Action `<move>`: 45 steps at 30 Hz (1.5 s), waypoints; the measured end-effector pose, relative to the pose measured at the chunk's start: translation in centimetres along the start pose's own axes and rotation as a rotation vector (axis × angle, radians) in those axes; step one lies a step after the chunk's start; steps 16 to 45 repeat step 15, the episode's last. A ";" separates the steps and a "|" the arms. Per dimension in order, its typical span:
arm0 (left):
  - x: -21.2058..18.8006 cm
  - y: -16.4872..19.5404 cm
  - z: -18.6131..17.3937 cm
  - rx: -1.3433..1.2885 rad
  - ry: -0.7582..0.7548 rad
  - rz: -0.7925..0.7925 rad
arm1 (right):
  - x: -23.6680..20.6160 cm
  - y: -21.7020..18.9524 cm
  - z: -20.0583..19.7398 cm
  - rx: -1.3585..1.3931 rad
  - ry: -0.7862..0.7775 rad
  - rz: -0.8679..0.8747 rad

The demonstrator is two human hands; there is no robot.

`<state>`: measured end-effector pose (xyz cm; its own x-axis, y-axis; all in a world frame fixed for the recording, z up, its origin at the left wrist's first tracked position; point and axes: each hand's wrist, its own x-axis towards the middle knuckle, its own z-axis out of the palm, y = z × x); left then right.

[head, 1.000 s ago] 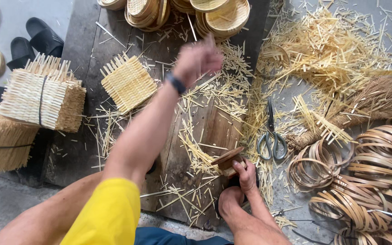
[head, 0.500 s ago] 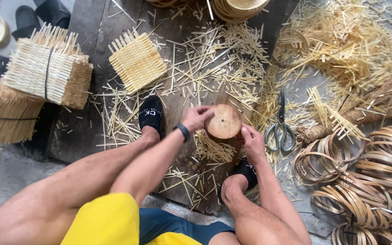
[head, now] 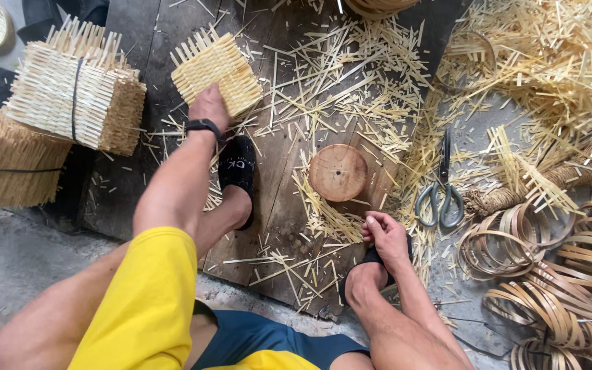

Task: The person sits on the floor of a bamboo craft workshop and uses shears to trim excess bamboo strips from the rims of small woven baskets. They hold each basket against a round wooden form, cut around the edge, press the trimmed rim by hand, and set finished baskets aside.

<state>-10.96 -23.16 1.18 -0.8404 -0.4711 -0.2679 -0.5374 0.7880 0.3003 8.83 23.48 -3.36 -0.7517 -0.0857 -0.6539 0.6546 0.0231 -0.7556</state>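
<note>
I see bundled mat stacks (head: 70, 89) far left of the round wooden block (head: 338, 172). Left hand (head: 208, 106) up-left of it, fingers closed on woven bamboo mat (head: 217, 68). Right hand (head: 385, 236) just below-right, loosely curled, empty. Scissors (head: 440, 185) right.

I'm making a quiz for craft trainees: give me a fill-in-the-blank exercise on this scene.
1. The left hand reaches the woven ____ mat.
2. The scissors lie to the ____ of the round wooden block.
3. The right hand rests by the right ____.

Missing words: square; right; foot
</note>
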 end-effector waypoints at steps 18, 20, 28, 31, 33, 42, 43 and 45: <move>-4.2 4.5 -5.4 -0.147 0.485 0.884 | 1.1 -1.7 0.1 0.174 0.015 -0.154; -4.2 4.5 -5.4 -0.147 0.485 0.884 | 1.1 -1.7 0.1 0.174 0.015 -0.154; -4.2 4.5 -5.4 -0.147 0.485 0.884 | 1.1 -1.7 0.1 0.174 0.015 -0.154; -4.2 4.5 -5.4 -0.147 0.485 0.884 | 1.1 -1.7 0.1 0.174 0.015 -0.154; -4.2 4.5 -5.4 -0.147 0.485 0.884 | 1.1 -1.7 0.1 0.174 0.015 -0.154; -4.2 4.5 -5.4 -0.147 0.485 0.884 | 1.1 -1.7 0.1 0.174 0.015 -0.154; -4.2 4.5 -5.4 -0.147 0.485 0.884 | 1.1 -1.7 0.1 0.174 0.015 -0.154; -4.2 4.5 -5.4 -0.147 0.485 0.884 | 1.1 -1.7 0.1 0.174 0.015 -0.154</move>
